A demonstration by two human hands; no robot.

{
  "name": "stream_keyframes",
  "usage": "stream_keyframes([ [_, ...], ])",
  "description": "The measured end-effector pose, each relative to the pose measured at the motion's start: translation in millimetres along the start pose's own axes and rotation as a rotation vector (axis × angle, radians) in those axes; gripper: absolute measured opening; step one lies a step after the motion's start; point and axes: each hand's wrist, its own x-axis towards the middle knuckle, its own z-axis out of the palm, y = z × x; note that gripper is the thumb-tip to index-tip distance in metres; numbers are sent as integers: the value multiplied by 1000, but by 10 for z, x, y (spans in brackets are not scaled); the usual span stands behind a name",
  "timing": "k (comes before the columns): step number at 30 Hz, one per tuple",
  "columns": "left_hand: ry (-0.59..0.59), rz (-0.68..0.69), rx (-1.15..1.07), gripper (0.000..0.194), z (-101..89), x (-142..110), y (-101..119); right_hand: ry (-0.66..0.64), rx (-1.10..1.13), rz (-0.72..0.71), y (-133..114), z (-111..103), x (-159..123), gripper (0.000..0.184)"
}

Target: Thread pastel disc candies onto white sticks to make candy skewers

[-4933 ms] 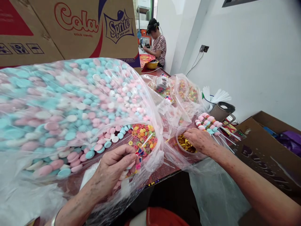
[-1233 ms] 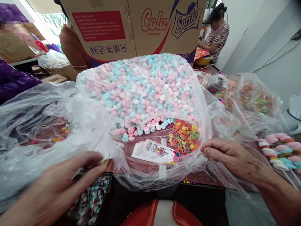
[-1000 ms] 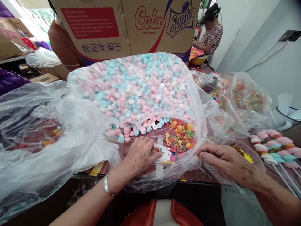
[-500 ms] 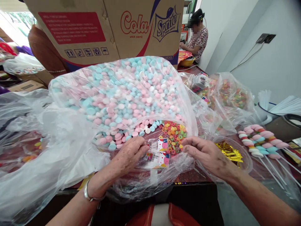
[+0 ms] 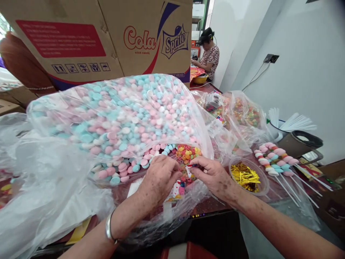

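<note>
My right hand [image 5: 217, 178] pinches a small printed piece, white with coloured spots [image 5: 189, 171], between thumb and fingers. Close beside it, my left hand [image 5: 161, 177] has its fingers curled together; what they grip is hidden. Below the hands, a colourful printed packet [image 5: 178, 190] lies on clear plastic film [image 5: 172, 212]. Behind them are ring-shaped fruit-coloured candies [image 5: 185, 153]. A big clear bag of pink, blue and white round candies [image 5: 140, 111] lies open toward me, with some candies [image 5: 122, 168] at its mouth.
A large cardboard box [image 5: 115, 21] stands behind the bag. To the right are a round tub of gold twist ties [image 5: 245, 176], candy skewers [image 5: 277, 158], a grey jug [image 5: 302, 144] and white sticks [image 5: 296, 122]. Crumpled plastic [image 5: 54, 187] lies left. A person [image 5: 208, 55] sits farther back.
My hands have come together over the packets, and my right hand has taken hold of a small printed piece. The view has shifted, so the surroundings sit farther left.
</note>
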Motion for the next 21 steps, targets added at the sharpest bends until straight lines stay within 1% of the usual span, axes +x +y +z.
stream_keyframes([
  [2, -169, -122, -213, 16, -29, 43, 5, -2, -93, -110, -7, -36, -3, 12],
  [4, -272, -233, -385, 22, -53, 71, -2, 6, -159, -226, -2, -67, -7, 14],
  [6, -311, -277, -494, 29, -63, 79, -19, 26, -207, -327, 9, -93, -13, 17],
  [9, -348, -236, -565, 37, -57, 66, -42, 69, -247, -408, 21, -119, -29, 28],
  [11, -356, -204, -586, 38, -46, 58, -38, 85, -262, -399, 25, -126, -39, 35],
  [14, -349, -222, -671, 25, -32, 66, -6, 102, -267, -346, 21, -128, -54, 43],
  [16, -349, -226, -685, 22, -26, 79, 15, 107, -264, -308, 2, -132, -65, 48],
  [19, -347, -186, -585, 34, -14, 93, 29, 81, -265, -230, -56, -171, -88, 54],
  [21, -335, -160, -545, 36, -1, 96, 30, 69, -259, -188, -93, -253, -112, 54],
])
